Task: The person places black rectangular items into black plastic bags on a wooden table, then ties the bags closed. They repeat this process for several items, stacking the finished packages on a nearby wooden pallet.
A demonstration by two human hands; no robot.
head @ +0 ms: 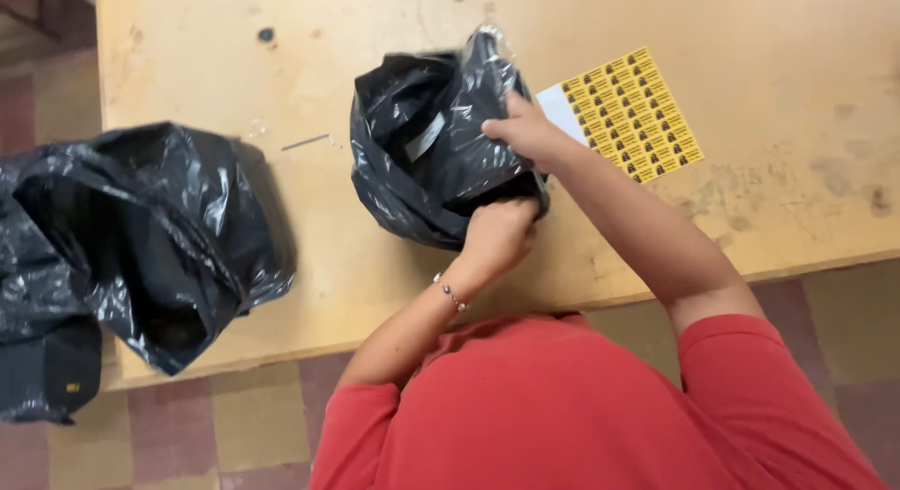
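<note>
A dark folded garment in a clear plastic bag (pixel 433 148) lies on the wooden table (pixel 309 68). My left hand (pixel 497 235) grips the bag's near edge; a beaded bracelet sits on that wrist. My right hand (pixel 527 131) presses on the bag's right side, fingers closed on the plastic. Just right of the bag lies a sheet of yellow stickers (pixel 630 113), partly tucked under the bag's edge.
A large black plastic bag (pixel 141 237) hangs open over the table's left edge, with dark items inside. The table's near edge runs above my red shirt. Tiled floor shows below and at left.
</note>
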